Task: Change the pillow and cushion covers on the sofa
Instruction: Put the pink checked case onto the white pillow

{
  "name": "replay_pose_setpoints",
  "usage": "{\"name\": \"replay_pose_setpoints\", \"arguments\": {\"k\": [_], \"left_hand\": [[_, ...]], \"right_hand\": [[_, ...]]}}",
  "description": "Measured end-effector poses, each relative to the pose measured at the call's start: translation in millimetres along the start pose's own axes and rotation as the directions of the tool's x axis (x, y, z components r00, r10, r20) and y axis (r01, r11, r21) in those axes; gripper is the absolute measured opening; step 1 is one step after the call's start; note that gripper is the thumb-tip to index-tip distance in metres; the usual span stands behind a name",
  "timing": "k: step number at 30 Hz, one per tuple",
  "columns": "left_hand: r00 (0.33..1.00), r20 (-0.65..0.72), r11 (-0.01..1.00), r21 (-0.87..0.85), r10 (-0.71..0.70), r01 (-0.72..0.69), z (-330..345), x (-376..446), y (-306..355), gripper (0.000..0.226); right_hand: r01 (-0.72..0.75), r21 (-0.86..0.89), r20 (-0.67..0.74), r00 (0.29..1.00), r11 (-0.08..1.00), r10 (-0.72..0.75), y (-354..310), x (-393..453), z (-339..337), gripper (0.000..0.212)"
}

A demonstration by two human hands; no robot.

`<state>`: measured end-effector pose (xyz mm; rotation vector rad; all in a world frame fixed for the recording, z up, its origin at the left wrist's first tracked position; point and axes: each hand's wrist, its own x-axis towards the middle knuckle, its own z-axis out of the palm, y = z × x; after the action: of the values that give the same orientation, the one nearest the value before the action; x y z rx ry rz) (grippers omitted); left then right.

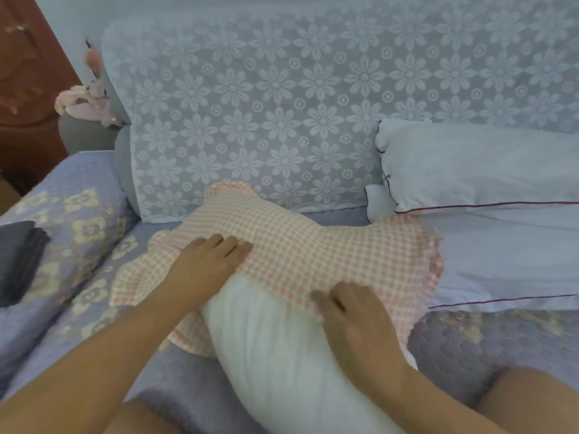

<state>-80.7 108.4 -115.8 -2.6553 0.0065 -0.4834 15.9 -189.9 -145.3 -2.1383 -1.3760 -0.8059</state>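
A white pillow [282, 355] lies on the sofa seat [470, 346], its near end bare and its far end inside a pink-and-white checked cover [313, 245] with a ruffled edge. The cover's open hem runs across the pillow's middle, between the person's two hands. The left hand [206, 267] rests flat on the checked cloth at the left side of the pillow, its fingers [232, 245] straight and held close together, pressing on the fabric. The right hand [351, 311] sits at the hem on the right side; its fingers [329, 297] are bent down onto the edge of the cover, though the blur hides whether they pinch the cloth or only press it. Just beside the pillow to the right, two white pillows with dark piping [485, 170] are stacked against the lace-covered backrest [282, 104]. At the left edge, a folded dark cloth [18, 258] lies on the flowered quilted sofa cover.
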Motion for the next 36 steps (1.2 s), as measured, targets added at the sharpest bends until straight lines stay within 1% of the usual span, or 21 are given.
{"name": "replay_pose_setpoints", "arguments": {"k": [2, 3, 5, 9, 10, 12, 13, 14, 17, 18, 20, 22, 23, 24, 25, 27, 29, 31, 33, 34, 36], "left_hand": [[0.998, 0.003, 0.996, -0.065, -0.065, 0.065, 13.1, -15.2, 2.1, 0.048], [0.992, -0.009, 0.985, -0.116, -0.129, 0.127, 17.0, -15.3, 2.6, 0.049], [0.976, -0.053, 0.96, -0.2, -0.211, 0.196, 14.7, -11.4, 5.3, 0.046], [0.936, -0.073, 0.869, -0.403, -0.345, 0.289, 0.1, -19.1, 19.1, 0.038], [0.913, -0.043, 0.816, -0.467, -0.407, 0.341, -1.7, -23.8, 22.3, 0.038], [0.861, 0.027, 0.721, -0.533, -0.508, 0.442, -7.1, -30.9, 29.5, 0.033], [0.831, 0.032, 0.682, -0.555, -0.555, 0.476, -12.5, -30.2, 31.0, 0.029], [0.794, 0.019, 0.634, -0.592, -0.607, 0.498, -19.9, -24.2, 27.2, 0.027], [0.706, -0.057, 0.569, -0.639, -0.705, 0.517, -51.9, 20.9, -9.0, 0.032], [0.729, 0.026, 0.553, -0.633, -0.684, 0.542, -59.4, 38.8, -25.1, 0.032], [0.797, 0.331, 0.55, -0.589, -0.505, 0.592, -70.0, 64.9, -33.0, 0.035], [0.843, 0.425, 0.608, -0.587, -0.33, 0.534, -68.6, 66.2, 1.2, 0.048], [0.875, 0.396, 0.633, -0.609, -0.279, 0.478, -67.2, 58.0, 30.4, 0.051], [0.908, 0.345, 0.654, -0.634, -0.237, 0.412, -67.4, 44.7, 64.8, 0.053], [0.933, 0.306, 0.7, -0.625, -0.188, 0.346, -67.2, 27.7, 101.4, 0.055], [0.965, 0.254, 0.845, -0.501, -0.063, 0.187, -57.4, -10.6, 161.4, 0.065], [0.963, 0.268, 0.942, -0.328, 0.019, 0.073, -35.2, -40.4, 194.9, 0.082], [0.964, 0.266, 0.978, -0.202, -0.001, 0.057, -12.5, -53.1, 204.6, 0.095], [0.97, 0.24, 0.974, -0.206, -0.046, 0.098, -4.8, -45.6, 202.3, 0.1], [0.983, 0.177, 0.972, -0.217, -0.047, 0.085, -0.9, -37.3, 198.6, 0.095], [0.993, 0.107, 0.967, -0.246, -0.039, 0.064, -3.0, -11.3, 172.0, 0.08]], "right_hand": [[0.116, 0.018, 0.07, 0.991, 0.993, -0.117, -3.7, -19.8, -0.5, 0.025], [0.073, 0.007, 0.145, 0.987, 0.997, -0.073, 7.2, -24.2, 3.4, 0.032], [-0.147, -0.053, 0.266, 0.951, 0.988, 0.156, 37.9, -28.3, 11.0, 0.047], [-0.548, -0.038, 0.36, 0.773, 0.836, 0.523, 65.2, -39.4, -4.9, 0.058], [-0.664, -0.027, 0.394, 0.679, 0.747, 0.619, 62.8, -47.1, -5.4, 0.08], [-0.924, 0.082, 0.532, 0.357, 0.372, 0.768, 46.3, -53.0, -3.2, 0.12], [-0.969, 0.173, 0.589, 0.245, 0.177, 0.77, 38.8, -50.2, 0.1, 0.12], [-0.959, 0.278, 0.617, 0.22, 0.052, 0.756, 33.9, -41.7, 3.2, 0.114], [-0.866, 0.499, 0.524, 0.269, -0.035, 0.808, 35.8, 11.0, 9.6, 0.098], [-0.846, 0.526, 0.51, 0.235, -0.084, 0.827, 37.7, 31.0, 10.6, 0.092], [-0.784, 0.582, 0.565, 0.197, -0.218, 0.801, 44.6, 60.1, 26.8, 0.066], [-0.752, 0.503, 0.772, 0.17, -0.426, 0.612, 49.5, 70.3, 52.3, 0.028], [-0.8, 0.423, 0.843, 0.177, -0.424, 0.508, 52.3, 67.7, 61.6, 0.02], [-0.866, 0.367, 0.878, 0.202, -0.34, 0.433, 57.7, 61.4, 65.5, 0.023], [-0.924, 0.307, 0.891, 0.195, -0.228, 0.41, 64.0, 58.1, 65.3, 0.03], [-0.96, 0.281, 0.881, 0.257, -0.003, 0.396, 81.0, 44.5, 53.7, 0.038], [-0.969, 0.249, 0.921, 0.232, -0.013, 0.311, 96.4, 22.7, 36.8, 0.037], [-0.992, 0.123, 0.975, 0.118, -0.013, 0.191, 102.7, -3.1, 23.5, 0.051], [-1.0, 0.028, 0.999, 0.028, -0.006, 0.023, 91.3, -24.8, 17.0, 0.059], [-0.998, 0.043, 0.999, 0.045, -0.052, -0.031, 78.8, -27.4, 12.0, 0.057], [-0.96, 0.212, 0.976, 0.216, -0.184, -0.005, 59.4, -15.1, 0.8, 0.048]]}}
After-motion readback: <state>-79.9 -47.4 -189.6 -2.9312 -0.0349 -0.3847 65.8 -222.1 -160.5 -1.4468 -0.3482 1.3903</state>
